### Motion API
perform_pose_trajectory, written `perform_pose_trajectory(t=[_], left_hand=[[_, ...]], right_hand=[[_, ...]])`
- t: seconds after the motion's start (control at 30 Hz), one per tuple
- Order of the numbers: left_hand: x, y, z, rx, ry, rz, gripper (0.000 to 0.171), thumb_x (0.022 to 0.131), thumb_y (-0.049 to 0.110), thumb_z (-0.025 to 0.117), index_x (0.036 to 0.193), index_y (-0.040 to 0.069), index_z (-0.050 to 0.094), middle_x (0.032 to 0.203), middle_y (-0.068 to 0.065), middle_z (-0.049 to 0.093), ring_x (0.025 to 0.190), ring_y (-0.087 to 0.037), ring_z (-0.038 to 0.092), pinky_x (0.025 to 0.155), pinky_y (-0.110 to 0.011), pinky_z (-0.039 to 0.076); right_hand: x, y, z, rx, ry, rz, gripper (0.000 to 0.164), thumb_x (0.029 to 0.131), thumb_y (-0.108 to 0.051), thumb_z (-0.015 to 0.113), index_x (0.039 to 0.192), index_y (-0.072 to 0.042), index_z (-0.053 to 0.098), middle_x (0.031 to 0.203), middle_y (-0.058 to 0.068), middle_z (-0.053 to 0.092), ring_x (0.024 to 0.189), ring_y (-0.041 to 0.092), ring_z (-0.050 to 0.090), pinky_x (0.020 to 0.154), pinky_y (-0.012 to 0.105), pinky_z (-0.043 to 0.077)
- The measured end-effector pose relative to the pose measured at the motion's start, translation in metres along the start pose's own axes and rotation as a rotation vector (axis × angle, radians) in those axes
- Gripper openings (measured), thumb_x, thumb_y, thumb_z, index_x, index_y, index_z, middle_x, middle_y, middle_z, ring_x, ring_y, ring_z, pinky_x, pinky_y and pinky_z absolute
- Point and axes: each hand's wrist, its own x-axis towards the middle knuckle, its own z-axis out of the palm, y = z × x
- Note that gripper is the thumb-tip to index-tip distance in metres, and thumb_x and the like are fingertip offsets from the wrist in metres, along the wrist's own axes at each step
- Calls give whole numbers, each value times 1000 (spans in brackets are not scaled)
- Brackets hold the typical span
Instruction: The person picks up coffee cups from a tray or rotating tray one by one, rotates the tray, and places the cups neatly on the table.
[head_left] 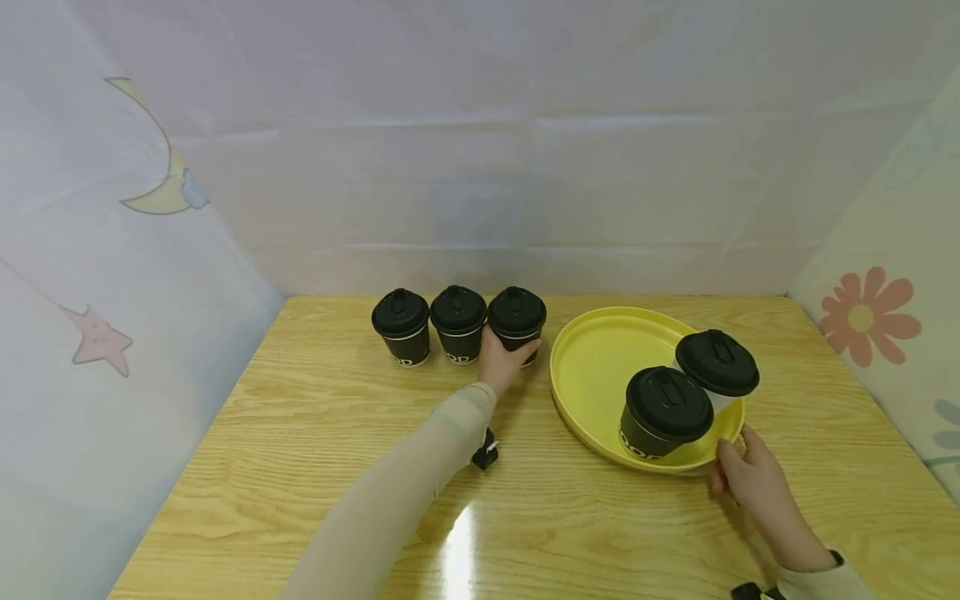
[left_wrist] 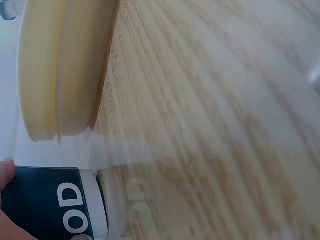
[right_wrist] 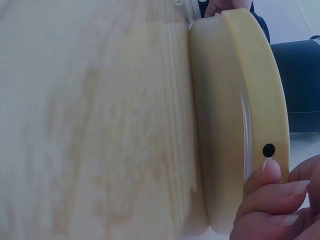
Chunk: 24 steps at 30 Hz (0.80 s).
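Note:
My left hand (head_left: 504, 360) holds a black lidded paper cup (head_left: 517, 315), the rightmost of three standing in a row. Thumb and fingers wrap its sides, and in the left wrist view the cup (left_wrist: 42, 200) shows white lettering and a pale base band. Beside it stand the middle cup (head_left: 458, 321) and the left cup (head_left: 401, 325). My right hand (head_left: 753, 475) grips the near right rim of a round yellow tray (head_left: 592, 367). Two more lidded cups stand on the tray: a black front cup (head_left: 663, 412) and a partly hidden rear cup (head_left: 717, 362) with a white body.
A wooden table (head_left: 300, 467) carries everything. Behind it hangs a pale cloth backdrop (head_left: 525, 183), with printed side panels at left and right. Small black devices sit at both wrists, one (head_left: 486, 452) showing below the left sleeve.

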Motion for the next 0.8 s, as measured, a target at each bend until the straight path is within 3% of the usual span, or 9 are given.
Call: perform_pose_trajectory(t=[0.43,0.8], left_hand=[[0,1,-2,-4,-32,-32,90,85,27,77,151,1,21,149,-20,34,137,-31,35,112,-43,30],[2,2,-4,13,-39,-37,89,87,27,75,151,0,19,151,-21,31,139,-32,32,113,-43,29]], right_hand=[[1,2,1,11,12,-20,35,105,-16,25,124,12,30,52,3,52,38,10,39,37,27,37],[1,2,0,23,-9,-9,39,105,-17,25,130,13,27,53,4,52,39,11,39,38,27,38]])
